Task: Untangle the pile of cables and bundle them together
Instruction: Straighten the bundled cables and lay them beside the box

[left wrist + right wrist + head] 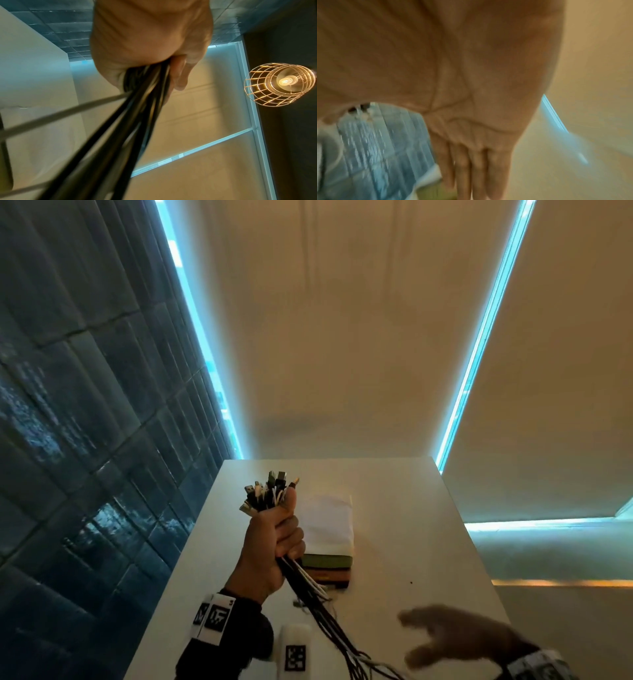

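Bench [394, 542]: smooth, matt white top. Cables [308, 594]: smooth black and white sheathing, some plug ends [270, 487] look metallic. Folded cloths [330, 542] near the bench's middle: soft, matt fabric. Wall tiles [85, 474] past the left edge: glossy dark glaze. Lamp cage [279, 84]: shiny wire.

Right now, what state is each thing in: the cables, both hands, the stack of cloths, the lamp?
cables: gathered in one bunch, plug ends up, loose tails trailing down to the table
left hand: raised, fist gripping the cables
right hand: blurred, fingers straight, holding nothing
stack of cloths: folded, lying on the white table
wire-cage lamp: lit
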The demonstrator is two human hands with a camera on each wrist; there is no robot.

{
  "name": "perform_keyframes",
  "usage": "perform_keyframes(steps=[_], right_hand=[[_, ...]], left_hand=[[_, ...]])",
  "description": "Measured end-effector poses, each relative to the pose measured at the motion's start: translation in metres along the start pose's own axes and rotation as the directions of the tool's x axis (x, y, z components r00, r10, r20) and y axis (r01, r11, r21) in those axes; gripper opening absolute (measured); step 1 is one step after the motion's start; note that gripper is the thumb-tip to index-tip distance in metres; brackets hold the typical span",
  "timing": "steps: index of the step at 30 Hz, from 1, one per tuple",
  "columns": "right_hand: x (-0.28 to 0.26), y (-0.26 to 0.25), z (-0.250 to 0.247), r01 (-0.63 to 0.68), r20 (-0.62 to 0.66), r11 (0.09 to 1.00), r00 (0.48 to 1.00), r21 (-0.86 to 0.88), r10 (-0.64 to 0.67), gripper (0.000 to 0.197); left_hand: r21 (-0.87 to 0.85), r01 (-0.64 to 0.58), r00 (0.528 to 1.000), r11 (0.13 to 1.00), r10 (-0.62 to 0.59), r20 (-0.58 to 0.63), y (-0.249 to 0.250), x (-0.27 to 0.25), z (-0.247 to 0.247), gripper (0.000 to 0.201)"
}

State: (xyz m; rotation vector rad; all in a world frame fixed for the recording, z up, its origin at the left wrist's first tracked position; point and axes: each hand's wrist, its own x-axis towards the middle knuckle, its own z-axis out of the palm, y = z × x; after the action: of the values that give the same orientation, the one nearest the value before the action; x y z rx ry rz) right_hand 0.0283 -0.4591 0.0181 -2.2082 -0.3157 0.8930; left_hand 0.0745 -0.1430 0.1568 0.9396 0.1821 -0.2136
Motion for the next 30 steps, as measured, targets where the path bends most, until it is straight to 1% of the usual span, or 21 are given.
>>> perform_keyframes(steps=[1, 2, 3, 4, 5, 6, 8, 10, 12, 13, 16, 18, 20, 22, 24, 25, 26, 27, 29, 30], right_hand=[[-0.017, -0.045, -0.021, 0.006, -0.044, 0.999, 0.999, -0.04, -0.007, 0.093], [-0.019, -0.071, -0.032, 0.066, -0.126, 0.998, 0.99, -0.024, -0.068, 0.101], [-0.024, -0.105, -0.041, 0.172, -0.182, 0.985, 0.969, 0.009, -0.167, 0.104], [-0.025, -0.134, -0.043, 0.26, -0.185, 0.965, 0.95, 0.027, -0.251, 0.104], [-0.02, -0.154, -0.04, 0.334, -0.152, 0.941, 0.935, 0.064, -0.321, 0.099], [-0.012, -0.169, -0.032, 0.365, -0.105, 0.926, 0.929, 0.099, -0.355, 0.09], [0.006, -0.187, -0.008, 0.392, -0.001, 0.906, 0.918, 0.161, -0.397, 0.067], [0.023, -0.191, 0.011, 0.365, 0.057, 0.905, 0.921, 0.218, -0.386, 0.04], [0.034, -0.186, 0.023, 0.296, 0.101, 0.905, 0.935, 0.306, -0.34, 0.017], [0.034, -0.186, 0.027, 0.259, 0.118, 0.898, 0.941, 0.356, -0.318, 0.011], [0.034, -0.182, 0.037, 0.159, 0.223, 0.897, 0.937, 0.412, -0.268, 0.025], [0.026, -0.179, 0.038, 0.072, 0.304, 0.91, 0.929, 0.409, -0.21, 0.036], [0.018, -0.18, 0.031, 0.017, 0.378, 0.935, 0.912, 0.354, -0.16, 0.04], [0.013, -0.181, 0.021, 0.022, 0.43, 0.975, 0.895, 0.219, -0.117, 0.039], [0.011, -0.178, 0.01, 0.005, 0.448, 0.997, 0.893, 0.075, -0.038, 0.032], [0.011, -0.175, 0.003, -0.013, 0.441, 0.999, 0.897, 0.05, -0.01, 0.026], [0.01, -0.172, -0.003, -0.025, 0.422, 0.999, 0.907, 0.023, 0.013, 0.019], [0.01, -0.171, -0.009, -0.005, 0.374, 1.0, 0.927, -0.029, 0.015, 0.013], [0.011, -0.169, -0.017, 0.087, 0.208, 0.978, 0.977, -0.189, -0.047, 0.017], [0.012, -0.171, -0.02, 0.132, 0.129, 0.957, 0.986, -0.259, -0.102, 0.017]], left_hand=[[0.009, 0.003, 1.0, 1.0, -0.003, 0.008, -0.001, -0.001, 0.001, 0.043], [0.015, 0.006, 1.0, 1.0, -0.006, 0.018, -0.003, -0.001, 0.003, 0.043], [0.019, 0.009, 0.999, 1.0, -0.01, 0.031, -0.004, -0.001, 0.005, 0.043], [0.023, 0.013, 0.999, 1.0, -0.014, 0.042, -0.006, -0.002, 0.007, 0.042], [0.029, 0.014, 0.999, 0.999, -0.016, 0.051, -0.008, -0.002, 0.009, 0.042], [0.037, 0.015, 0.998, 0.999, -0.017, 0.06, -0.009, -0.002, 0.012, 0.042], [0.054, 0.022, 0.996, 0.998, -0.027, 0.086, -0.009, -0.003, 0.015, 0.041], [0.063, 0.035, 0.992, 0.997, -0.042, 0.116, -0.008, -0.003, 0.012, 0.038], [0.052, 0.052, 0.99, 0.997, -0.058, 0.129, -0.006, -0.004, 0.006, 0.036], [0.033, 0.065, 0.99, 0.997, -0.068, 0.127, -0.005, -0.004, 0.002, 0.035], [-0.042, 0.114, 0.987, 0.993, -0.108, 0.12, -0.001, -0.003, -0.014, 0.03], [-0.052, 0.159, 0.973, 0.986, -0.148, 0.177, 0.001, -0.004, -0.023, 0.033], [-0.019, 0.219, 0.954, 0.976, -0.21, 0.214, -0.001, -0.009, -0.029, 0.038], [0.017, 0.292, 0.934, 0.956, -0.289, 0.209, -0.006, -0.013, -0.032, 0.042], [0.069, 0.348, 0.917, 0.935, -0.355, 0.183, -0.01, -0.017, -0.032, 0.043], [0.1, 0.365, 0.911, 0.926, -0.378, 0.168, -0.011, -0.019, -0.032, 0.043], [0.132, 0.379, 0.906, 0.916, -0.396, 0.15, -0.012, -0.021, -0.031, 0.042], [0.169, 0.384, 0.903, 0.908, -0.408, 0.135, -0.012, -0.024, -0.029, 0.04], [0.229, 0.382, 0.9, 0.895, -0.416, 0.126, -0.014, -0.029, -0.026, 0.038], [0.242, 0.382, 0.898, 0.892, -0.42, 0.128, -0.015, -0.031, -0.025, 0.037]])
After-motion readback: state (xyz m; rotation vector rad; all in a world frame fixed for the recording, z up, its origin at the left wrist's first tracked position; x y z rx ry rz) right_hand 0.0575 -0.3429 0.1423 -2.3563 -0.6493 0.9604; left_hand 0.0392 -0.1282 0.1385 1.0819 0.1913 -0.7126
